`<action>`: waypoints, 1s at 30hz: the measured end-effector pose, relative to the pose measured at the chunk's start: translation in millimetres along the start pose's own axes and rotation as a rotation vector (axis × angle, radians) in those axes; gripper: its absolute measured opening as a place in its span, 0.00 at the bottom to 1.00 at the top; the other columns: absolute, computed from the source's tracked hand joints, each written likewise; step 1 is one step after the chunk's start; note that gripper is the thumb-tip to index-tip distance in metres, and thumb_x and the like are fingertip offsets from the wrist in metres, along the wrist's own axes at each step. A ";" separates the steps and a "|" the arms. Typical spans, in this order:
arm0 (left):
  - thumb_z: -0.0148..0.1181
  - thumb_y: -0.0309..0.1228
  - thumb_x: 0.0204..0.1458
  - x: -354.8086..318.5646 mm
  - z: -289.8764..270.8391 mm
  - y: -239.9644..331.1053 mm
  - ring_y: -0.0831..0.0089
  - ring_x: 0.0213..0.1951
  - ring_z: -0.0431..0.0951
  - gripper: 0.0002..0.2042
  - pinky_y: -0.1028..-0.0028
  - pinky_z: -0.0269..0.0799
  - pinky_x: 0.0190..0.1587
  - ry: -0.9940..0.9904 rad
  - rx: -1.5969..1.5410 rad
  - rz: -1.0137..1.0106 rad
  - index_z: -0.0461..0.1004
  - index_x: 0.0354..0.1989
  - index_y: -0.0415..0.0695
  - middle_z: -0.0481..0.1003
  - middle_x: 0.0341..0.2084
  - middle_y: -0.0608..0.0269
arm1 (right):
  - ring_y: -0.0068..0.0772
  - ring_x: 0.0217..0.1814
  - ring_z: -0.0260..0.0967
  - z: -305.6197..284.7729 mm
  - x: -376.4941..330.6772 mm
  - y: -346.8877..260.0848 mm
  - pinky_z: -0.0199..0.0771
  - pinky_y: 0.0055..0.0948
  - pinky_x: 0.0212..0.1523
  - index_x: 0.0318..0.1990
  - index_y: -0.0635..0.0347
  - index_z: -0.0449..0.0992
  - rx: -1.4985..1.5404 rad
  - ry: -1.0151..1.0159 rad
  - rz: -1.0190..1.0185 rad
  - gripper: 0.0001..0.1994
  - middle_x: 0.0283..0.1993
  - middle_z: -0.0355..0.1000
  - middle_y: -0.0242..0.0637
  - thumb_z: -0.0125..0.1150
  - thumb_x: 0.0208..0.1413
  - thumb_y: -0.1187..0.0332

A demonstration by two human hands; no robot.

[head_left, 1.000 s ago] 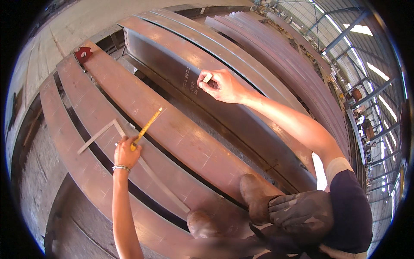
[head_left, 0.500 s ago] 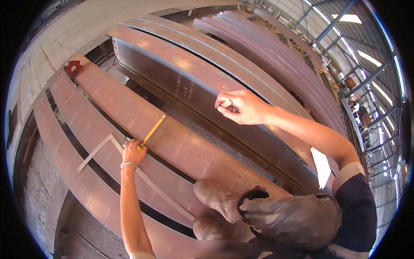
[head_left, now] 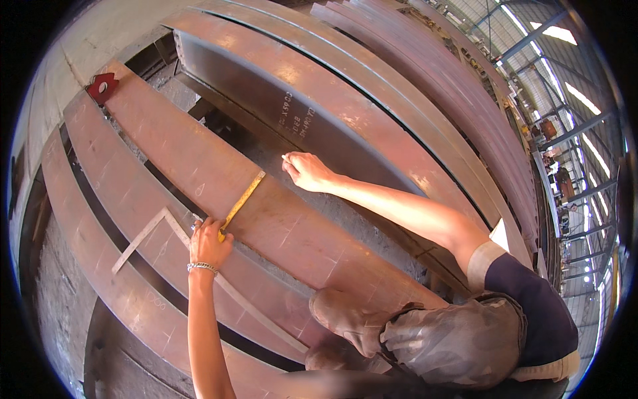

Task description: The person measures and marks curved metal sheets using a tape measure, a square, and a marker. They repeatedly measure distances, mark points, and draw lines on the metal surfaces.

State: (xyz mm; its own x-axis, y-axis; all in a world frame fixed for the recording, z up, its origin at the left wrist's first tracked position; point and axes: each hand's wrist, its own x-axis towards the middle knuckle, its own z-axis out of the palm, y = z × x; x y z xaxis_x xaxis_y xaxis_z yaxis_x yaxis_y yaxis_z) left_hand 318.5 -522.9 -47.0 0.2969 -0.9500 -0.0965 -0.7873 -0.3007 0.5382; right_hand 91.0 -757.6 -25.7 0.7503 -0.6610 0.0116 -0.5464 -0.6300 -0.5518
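My left hand (head_left: pixel 209 245) is closed around a tape measure, its yellow blade (head_left: pixel 244 198) laid across the rusty steel beam flange (head_left: pixel 179 143). The blade's end reaches the flange's far edge. A pale metal square (head_left: pixel 138 241) lies over the beams beside this hand, one leg partly behind my wrist. Above the dark gap beyond the flange, my right hand (head_left: pixel 309 173) pinches a short white stick (head_left: pixel 286 158) that looks like chalk. That hand is right of the blade's end and apart from it. Thin pale marks run across the flange.
Dark gaps separate the parallel beams. A deep beam (head_left: pixel 266 100) stands beyond the gap, with more steel sections (head_left: pixel 425 80) behind. A red plate-like piece (head_left: pixel 103 88) with a round hole sits at the far left end. My boot (head_left: pixel 342 318) rests on the near beams.
My right hand has moved left and lower, closer to the end of the blade, and the white stick now shows. My left hand stays on the tape measure. The view has shifted slightly.
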 end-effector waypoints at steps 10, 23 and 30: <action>0.62 0.30 0.47 7.2 -7.4 4.4 0.50 0.52 0.74 0.19 0.58 0.70 0.62 -0.053 -0.031 0.022 0.82 0.50 0.39 0.76 0.45 0.49 | 0.58 0.45 0.78 55.5 32.3 -3.5 0.77 0.50 0.48 0.40 0.67 0.77 0.026 0.004 0.196 0.13 0.41 0.78 0.56 0.63 0.60 0.62; 0.63 0.29 0.47 5.1 -9.1 5.4 0.51 0.50 0.74 0.20 0.59 0.70 0.60 -0.061 -0.071 -0.008 0.82 0.50 0.40 0.75 0.43 0.51 | 0.52 0.43 0.80 53.6 35.0 -4.6 0.77 0.45 0.45 0.41 0.68 0.76 0.121 -0.066 0.318 0.16 0.39 0.79 0.55 0.65 0.60 0.60; 0.64 0.30 0.47 8.2 -8.0 3.4 0.50 0.51 0.74 0.19 0.57 0.70 0.60 -0.061 -0.056 -0.033 0.83 0.49 0.42 0.76 0.42 0.50 | 0.49 0.37 0.78 57.2 34.0 -3.2 0.75 0.45 0.41 0.38 0.67 0.77 0.143 0.026 0.268 0.14 0.35 0.76 0.51 0.64 0.61 0.61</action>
State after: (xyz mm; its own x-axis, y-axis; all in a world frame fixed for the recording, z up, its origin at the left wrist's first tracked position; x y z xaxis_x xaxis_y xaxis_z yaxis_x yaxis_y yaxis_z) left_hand 322.6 -531.0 -39.2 0.2871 -0.9436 -0.1650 -0.7455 -0.3282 0.5800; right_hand 139.6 -754.7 -71.3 0.5755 -0.8074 -0.1298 -0.6642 -0.3689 -0.6502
